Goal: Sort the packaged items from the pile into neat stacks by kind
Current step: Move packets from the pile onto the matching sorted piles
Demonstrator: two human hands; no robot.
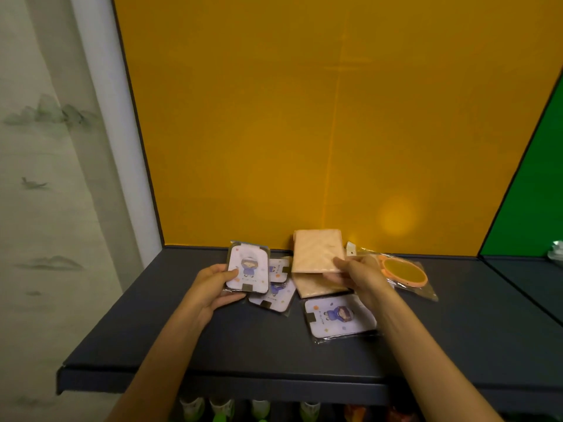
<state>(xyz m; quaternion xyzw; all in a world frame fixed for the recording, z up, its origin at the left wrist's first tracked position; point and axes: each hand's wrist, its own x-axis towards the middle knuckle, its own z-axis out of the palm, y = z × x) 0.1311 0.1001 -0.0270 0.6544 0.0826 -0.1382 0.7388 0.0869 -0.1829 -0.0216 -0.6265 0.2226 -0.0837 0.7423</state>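
Cartoon card pack [248,268]: upright, long axis vertical, gripped by left hand [213,287]
Peach packet [316,251]: upright, pinched by right hand [359,274]
Surface: dark shelf [152,330]
Room: orange back panel [304,117]

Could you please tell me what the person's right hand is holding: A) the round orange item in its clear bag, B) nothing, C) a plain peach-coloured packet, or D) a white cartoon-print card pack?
C: the right hand grips the plain peach-coloured packet at its lower right corner, lifted above another peach packet on the shelf.

Cartoon card packets [275,292] left on shelf [152,336], folded cloth packets [316,254] centre, round item packet [405,272] right
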